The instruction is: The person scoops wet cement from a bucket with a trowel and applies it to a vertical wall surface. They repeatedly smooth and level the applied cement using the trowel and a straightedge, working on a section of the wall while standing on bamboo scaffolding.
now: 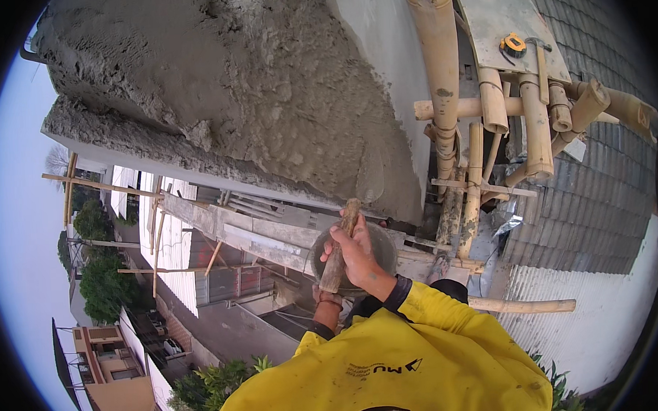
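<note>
My right hand (pixel 361 257) is closed round a short, rough length of wood (pixel 335 270), crusted with what looks like mortar. The piece slants, its upper end close to the lower edge of the plastered wall. Just under its lower end is my left hand (pixel 327 297), whose fingers are mostly hidden; I cannot tell whether it grips the wood. Below my right hand stands a round, dark bucket (pixel 384 253), partly covered by my hands and arm. Wet grey mortar (pixel 265 98) with a rough, uneven surface coats the wall ahead.
Bamboo scaffold poles (pixel 440 61) stand at the right, lashed to shorter crosspieces. On a board (pixel 486 19) there lie a yellow tape measure (pixel 513 45) and a hammer (pixel 541 64). A long plank (pixel 235 232) runs left at a height above houses and trees. Tiled roofing (pixel 572 217) lies right.
</note>
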`<move>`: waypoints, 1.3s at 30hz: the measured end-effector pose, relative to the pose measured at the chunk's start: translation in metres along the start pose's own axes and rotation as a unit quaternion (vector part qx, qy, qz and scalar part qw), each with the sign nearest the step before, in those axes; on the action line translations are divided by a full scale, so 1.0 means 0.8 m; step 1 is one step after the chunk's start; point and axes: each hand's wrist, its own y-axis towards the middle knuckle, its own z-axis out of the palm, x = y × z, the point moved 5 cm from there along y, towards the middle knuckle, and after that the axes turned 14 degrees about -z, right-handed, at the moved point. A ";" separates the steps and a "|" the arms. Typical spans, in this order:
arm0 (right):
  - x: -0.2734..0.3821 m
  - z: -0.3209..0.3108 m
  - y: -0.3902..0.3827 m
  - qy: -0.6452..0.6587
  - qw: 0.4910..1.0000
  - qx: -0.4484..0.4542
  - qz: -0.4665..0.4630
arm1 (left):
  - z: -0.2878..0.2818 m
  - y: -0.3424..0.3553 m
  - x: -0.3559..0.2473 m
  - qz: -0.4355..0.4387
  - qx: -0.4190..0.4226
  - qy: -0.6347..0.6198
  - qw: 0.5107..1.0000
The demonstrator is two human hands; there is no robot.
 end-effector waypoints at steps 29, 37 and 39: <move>0.262 0.171 -0.136 0.321 0.853 0.379 0.158 | 0.030 0.029 -0.009 0.056 -0.016 0.049 0.997; 0.362 0.085 -0.128 -0.160 0.826 0.058 -0.537 | 0.051 0.030 -0.008 0.074 -0.043 0.075 0.994; 0.386 0.065 -0.114 -0.206 0.739 -0.033 -0.641 | 0.053 0.031 -0.005 0.087 -0.031 0.054 0.994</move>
